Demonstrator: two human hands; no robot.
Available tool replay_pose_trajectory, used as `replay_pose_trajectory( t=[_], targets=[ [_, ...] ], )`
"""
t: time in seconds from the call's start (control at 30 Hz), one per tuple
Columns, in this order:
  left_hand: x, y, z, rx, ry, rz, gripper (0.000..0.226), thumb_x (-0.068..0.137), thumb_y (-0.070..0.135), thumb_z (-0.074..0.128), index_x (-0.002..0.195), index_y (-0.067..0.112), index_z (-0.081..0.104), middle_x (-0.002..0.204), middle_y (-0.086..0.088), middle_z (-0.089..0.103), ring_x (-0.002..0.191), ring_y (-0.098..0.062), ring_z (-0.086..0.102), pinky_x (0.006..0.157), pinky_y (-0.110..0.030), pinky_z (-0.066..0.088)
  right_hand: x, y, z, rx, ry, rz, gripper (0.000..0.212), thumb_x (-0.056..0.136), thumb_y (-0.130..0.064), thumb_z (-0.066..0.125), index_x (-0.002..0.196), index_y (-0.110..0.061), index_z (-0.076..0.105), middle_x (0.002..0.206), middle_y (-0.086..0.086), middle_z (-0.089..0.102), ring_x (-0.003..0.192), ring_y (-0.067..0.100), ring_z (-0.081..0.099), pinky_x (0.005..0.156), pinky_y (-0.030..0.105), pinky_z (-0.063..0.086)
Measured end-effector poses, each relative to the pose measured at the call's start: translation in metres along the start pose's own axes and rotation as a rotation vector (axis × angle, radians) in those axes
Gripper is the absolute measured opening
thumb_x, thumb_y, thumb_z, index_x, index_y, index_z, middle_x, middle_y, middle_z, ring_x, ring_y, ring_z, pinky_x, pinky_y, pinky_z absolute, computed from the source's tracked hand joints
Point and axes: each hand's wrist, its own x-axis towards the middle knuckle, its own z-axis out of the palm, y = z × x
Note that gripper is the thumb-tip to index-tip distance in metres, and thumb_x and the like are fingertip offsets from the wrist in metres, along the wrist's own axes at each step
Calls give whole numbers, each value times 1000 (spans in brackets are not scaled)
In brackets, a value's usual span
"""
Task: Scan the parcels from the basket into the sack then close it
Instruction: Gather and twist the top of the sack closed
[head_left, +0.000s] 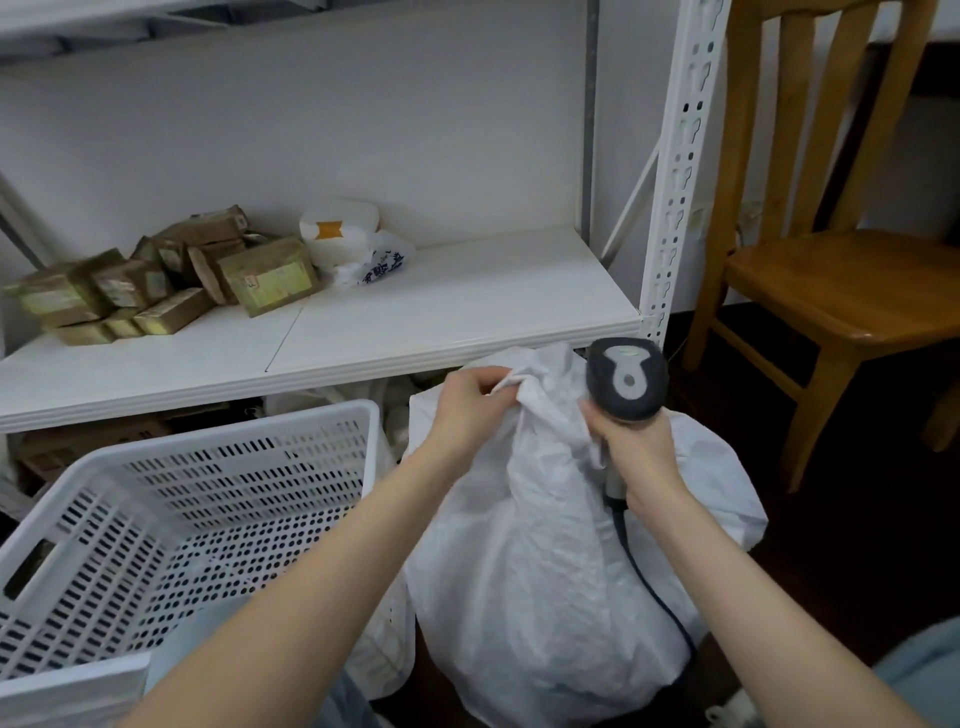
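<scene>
A bulging white woven sack (545, 561) stands on the floor in front of me, its mouth gathered into a bunch at the top. My left hand (470, 402) pinches the gathered fabric near the top of the bunch. My right hand (631, 449) grips the handle of a dark grey barcode scanner (626, 379), and its fingers also touch the sack's neck. The scanner's black cable runs down over the sack. To the left sits the white perforated plastic basket (171, 488); no parcels show on the part of its floor that I can see.
A white metal shelf (415, 317) runs behind, carrying several brown taped parcels (171, 283) and white bagged items (345, 239). A wooden chair (821, 270) stands at the right on a dark floor. More goods lie under the shelf.
</scene>
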Motion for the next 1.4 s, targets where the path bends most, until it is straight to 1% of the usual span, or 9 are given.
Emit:
replay_pose_trajectory(
  t=[0.2, 0.3, 0.43, 0.6, 0.7, 0.87, 1.0, 1.23, 1.4],
  targets=[
    [2, 6, 9, -310, -83, -181, 30, 86, -5, 58, 111, 7, 66, 102, -12, 70, 94, -27, 66, 87, -33, 53, -4, 8, 22, -90, -98, -50, 37, 65, -7, 85, 93, -15, 62, 82, -3, 68, 75, 12, 65, 62, 27, 53],
    [-6, 5, -17, 29, -229, 58, 51, 85, -3, 59, 132, 16, 53, 115, 1, 64, 105, -8, 58, 90, -14, 45, 5, 7, 27, -141, 8, 38, 28, 62, -15, 81, 85, -14, 64, 79, 6, 69, 75, 25, 65, 61, 36, 52],
    [-9, -22, -60, 597, -163, 100, 87, 75, 32, 79, 147, 28, 31, 139, 9, 40, 128, -7, 35, 106, -27, 31, 7, -5, 24, -34, 23, 69, 27, 66, -3, 80, 85, -12, 63, 75, 1, 65, 70, 17, 60, 57, 25, 47],
    [4, -3, -68, -193, 104, -130, 19, 90, 3, 62, 109, 4, 63, 79, -7, 60, 57, -11, 55, 64, -29, 56, 2, -24, 36, 35, 5, 26, 33, 66, 0, 80, 95, -7, 66, 79, 0, 66, 73, 14, 62, 61, 23, 49],
    [23, 31, -81, -179, 252, 26, 16, 87, 2, 62, 93, 16, 64, 79, -3, 60, 66, -14, 56, 63, -25, 52, 2, -40, 49, 95, -70, -33, 34, 69, 4, 78, 98, -9, 68, 83, -3, 69, 74, 7, 63, 65, 19, 52],
    [13, 6, -77, 753, -47, 279, 112, 67, 54, 79, 152, 16, 17, 140, -6, 38, 131, -23, 34, 109, -36, 29, 3, -24, 56, 144, -146, 79, 18, 75, 3, 74, 87, -9, 68, 82, 5, 71, 81, 20, 67, 72, 30, 54],
    [16, -24, -32, 920, -308, 367, 141, 54, 63, 82, 153, 17, -8, 159, -7, 10, 147, -23, 5, 120, -44, 4, 9, -7, 42, 226, -209, 222, 24, 77, 2, 65, 100, -4, 71, 94, 12, 74, 87, 25, 69, 77, 37, 55],
    [42, -32, 6, 478, -290, 270, 39, 67, 26, 84, 88, 28, 51, 89, 11, 60, 90, -14, 57, 76, -22, 42, 18, 9, 12, 280, -374, 353, 51, 63, -13, 70, 110, 5, 67, 112, 24, 67, 107, 35, 63, 102, 45, 46],
    [58, -57, -5, 328, -300, 14, 24, 66, 31, 78, 74, 13, 64, 81, -1, 66, 79, -17, 58, 70, -27, 44, 18, 14, -9, 84, -179, 253, 29, 76, -11, 75, 104, -4, 69, 91, 10, 72, 84, 23, 65, 74, 33, 50]
  ],
)
